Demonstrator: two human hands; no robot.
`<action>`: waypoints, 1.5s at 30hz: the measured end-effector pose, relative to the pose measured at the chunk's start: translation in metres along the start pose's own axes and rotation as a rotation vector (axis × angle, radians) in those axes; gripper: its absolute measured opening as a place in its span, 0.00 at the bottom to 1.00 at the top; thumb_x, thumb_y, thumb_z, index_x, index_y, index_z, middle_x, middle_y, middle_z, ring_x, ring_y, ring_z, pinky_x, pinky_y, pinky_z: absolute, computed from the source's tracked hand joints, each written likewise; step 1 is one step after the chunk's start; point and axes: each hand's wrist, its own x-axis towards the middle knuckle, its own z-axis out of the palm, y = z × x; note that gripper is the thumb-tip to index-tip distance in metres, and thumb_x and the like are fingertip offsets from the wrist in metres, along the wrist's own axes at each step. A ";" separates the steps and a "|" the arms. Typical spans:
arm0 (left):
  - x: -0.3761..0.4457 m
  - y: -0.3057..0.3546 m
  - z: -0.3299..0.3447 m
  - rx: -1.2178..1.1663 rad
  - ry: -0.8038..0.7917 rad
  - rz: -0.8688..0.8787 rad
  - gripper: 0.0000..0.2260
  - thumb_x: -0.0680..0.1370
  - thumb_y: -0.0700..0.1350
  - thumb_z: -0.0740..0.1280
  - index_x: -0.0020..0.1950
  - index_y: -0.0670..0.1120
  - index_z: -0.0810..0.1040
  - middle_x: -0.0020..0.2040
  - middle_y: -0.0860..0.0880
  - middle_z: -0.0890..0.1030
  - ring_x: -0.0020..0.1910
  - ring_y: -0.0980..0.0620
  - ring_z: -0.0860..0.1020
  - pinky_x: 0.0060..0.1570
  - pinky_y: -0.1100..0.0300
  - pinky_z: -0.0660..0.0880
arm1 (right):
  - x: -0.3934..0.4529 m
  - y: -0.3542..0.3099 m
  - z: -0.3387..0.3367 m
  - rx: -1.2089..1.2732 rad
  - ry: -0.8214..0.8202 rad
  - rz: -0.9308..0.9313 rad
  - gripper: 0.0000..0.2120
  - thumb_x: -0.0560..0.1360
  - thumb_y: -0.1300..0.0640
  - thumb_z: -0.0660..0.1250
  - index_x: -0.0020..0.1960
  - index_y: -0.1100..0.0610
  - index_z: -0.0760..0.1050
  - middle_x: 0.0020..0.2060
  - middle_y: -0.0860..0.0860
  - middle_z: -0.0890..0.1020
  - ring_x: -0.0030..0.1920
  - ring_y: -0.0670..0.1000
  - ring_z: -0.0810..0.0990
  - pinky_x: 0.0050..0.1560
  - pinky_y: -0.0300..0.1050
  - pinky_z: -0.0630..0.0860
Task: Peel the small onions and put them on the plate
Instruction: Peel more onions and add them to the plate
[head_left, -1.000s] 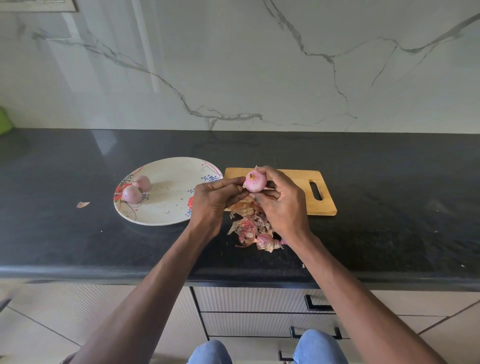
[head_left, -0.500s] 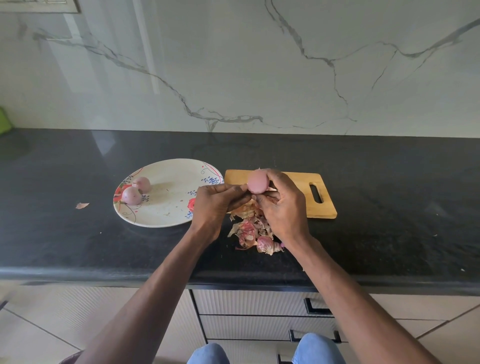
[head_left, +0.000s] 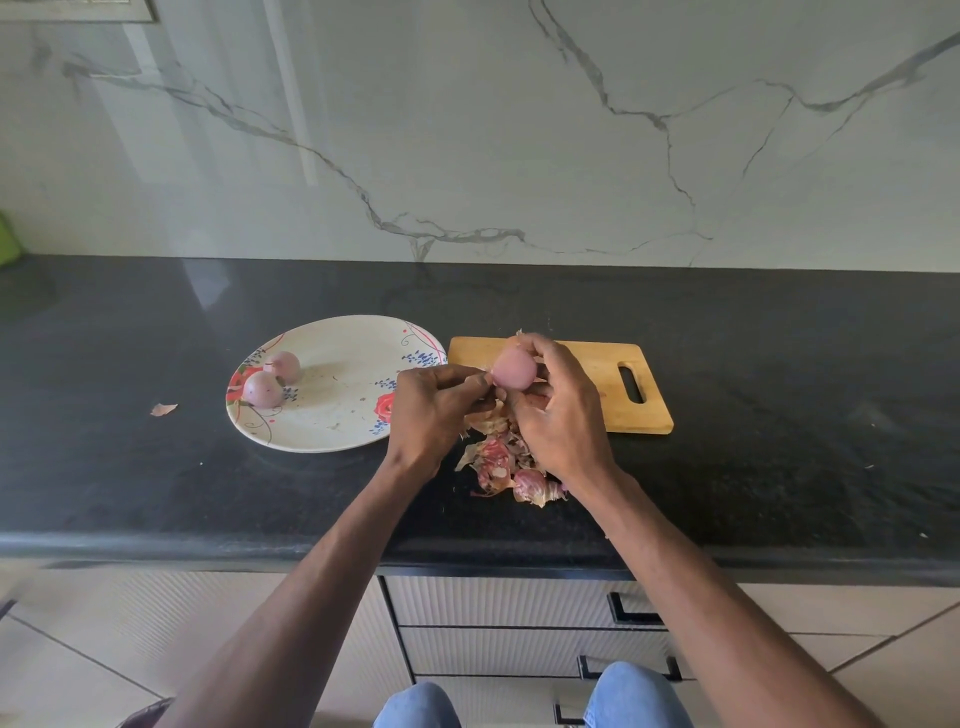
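Black countertop (head_left: 779, 415) spans the frame's middle band, marble wall (head_left: 467, 130) above it, drawers (head_left: 493, 603) below at bottom centre. Green object (head_left: 8, 239) at the far left edge is cut off, can't identify it. Knees in blue jeans (head_left: 639, 696) are cropped by the bottom edge.

Floral plate (head_left: 332, 415) sits left of centre, two peeled onions (head_left: 263, 388) touching each other near its left rim. Wooden cutting board (head_left: 592, 384) is just right of the plate, its left part hidden behind the hands. Peel pile (head_left: 498, 462) lies on the counter below the board, partly covered by the right wrist; one purplish lump at its lower edge could be an onion or skin, can't tell. Loose peel scrap (head_left: 164, 409) sits on the counter left of the plate.

Right hand (head_left: 561, 415), centre frame: fingers curled around the held onion (head_left: 513, 368), which sits above the board's left end, thumb side hidden behind it. Left hand (head_left: 431, 410): fingertips bunched against the onion's left side, pinching at a bit of skin there; the skin itself is too small to make out clearly. Papery tip pokes up behind the right fingers.
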 end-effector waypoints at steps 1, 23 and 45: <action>0.000 0.000 0.000 -0.005 0.005 0.007 0.06 0.78 0.34 0.70 0.45 0.41 0.86 0.40 0.41 0.86 0.40 0.43 0.86 0.48 0.49 0.83 | 0.001 0.002 0.000 0.015 -0.014 0.021 0.23 0.73 0.64 0.76 0.67 0.60 0.75 0.60 0.53 0.79 0.61 0.50 0.79 0.59 0.48 0.80; 0.006 -0.003 -0.007 0.120 0.265 -0.028 0.09 0.76 0.38 0.68 0.40 0.45 0.86 0.37 0.45 0.86 0.39 0.44 0.86 0.48 0.42 0.83 | 0.014 -0.010 -0.019 1.097 -0.142 0.665 0.17 0.76 0.75 0.64 0.62 0.64 0.75 0.53 0.57 0.84 0.51 0.54 0.84 0.56 0.47 0.81; -0.003 0.008 0.002 -0.220 -0.097 -0.072 0.08 0.77 0.37 0.72 0.55 0.38 0.85 0.47 0.40 0.87 0.45 0.44 0.86 0.46 0.59 0.82 | 0.005 0.000 -0.008 0.284 -0.002 0.279 0.24 0.71 0.63 0.77 0.64 0.53 0.77 0.62 0.51 0.81 0.62 0.49 0.81 0.56 0.53 0.83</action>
